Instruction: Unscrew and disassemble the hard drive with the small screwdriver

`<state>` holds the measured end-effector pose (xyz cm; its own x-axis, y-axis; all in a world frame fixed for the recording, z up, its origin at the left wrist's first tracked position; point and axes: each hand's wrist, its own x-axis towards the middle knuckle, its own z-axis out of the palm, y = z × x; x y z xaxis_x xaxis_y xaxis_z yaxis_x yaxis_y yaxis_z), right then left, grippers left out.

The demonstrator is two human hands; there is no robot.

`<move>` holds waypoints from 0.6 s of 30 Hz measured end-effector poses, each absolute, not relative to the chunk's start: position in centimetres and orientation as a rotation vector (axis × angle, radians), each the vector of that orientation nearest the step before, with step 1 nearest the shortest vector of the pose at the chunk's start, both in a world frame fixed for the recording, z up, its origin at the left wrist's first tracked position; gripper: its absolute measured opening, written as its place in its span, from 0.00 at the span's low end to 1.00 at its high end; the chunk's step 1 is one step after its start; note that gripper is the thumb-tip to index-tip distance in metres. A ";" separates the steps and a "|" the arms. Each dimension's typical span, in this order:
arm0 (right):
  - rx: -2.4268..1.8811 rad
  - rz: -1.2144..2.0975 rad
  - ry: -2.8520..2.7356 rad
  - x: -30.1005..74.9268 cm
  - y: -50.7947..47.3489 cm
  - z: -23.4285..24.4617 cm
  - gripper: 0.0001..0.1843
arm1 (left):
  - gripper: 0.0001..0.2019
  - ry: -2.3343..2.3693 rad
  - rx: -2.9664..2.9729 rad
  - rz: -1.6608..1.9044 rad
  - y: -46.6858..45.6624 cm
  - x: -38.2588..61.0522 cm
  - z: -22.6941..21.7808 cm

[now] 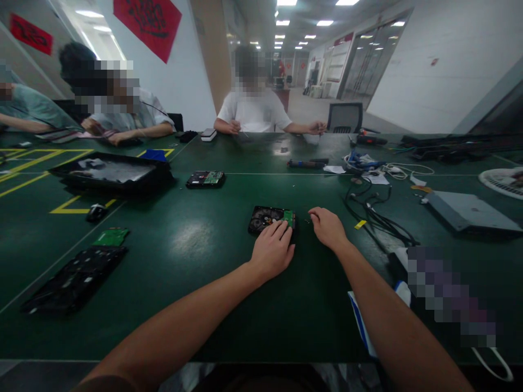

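Two bare forearms come in over the near edge of a dark green, smooth-topped desk (196,310), angling toward each other. Close on the left lies a long, flat black housing (75,280) with a green circuit board just beyond it, set well aside, perhaps to leave the middle free.

Further in, a rectangular black drive unit (261,218) with a green board on its right part lies flat in front of the person, likely so both hands can reach it. The left hand (273,251) rests palm down on its near right portion, presumably to stop it sliding; the fingers are stretched out side by side rather than wrapped around it, the thumb off to the right. Just right of the unit, not touching it, the right hand (328,228) bends inward, fingers curled and thumb and forefinger together; whether they pinch something tiny, I cannot tell.

Beyond the right forearm are tangled black cables (382,220) and a flat grey metal box (469,212). Farther off sit a shallow black tray (122,189), another black-and-green drive (205,179) and, across the desk, a person in a white shirt (253,111).
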<state>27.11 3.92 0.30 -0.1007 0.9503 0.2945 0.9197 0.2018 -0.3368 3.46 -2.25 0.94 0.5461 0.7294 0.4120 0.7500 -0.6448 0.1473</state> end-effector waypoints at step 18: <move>-1.750 0.097 -2.147 26.3 3.4 0.9 0.09 | 0.16 -1.281 -2.800 -0.835 -3.5 2.4 2.4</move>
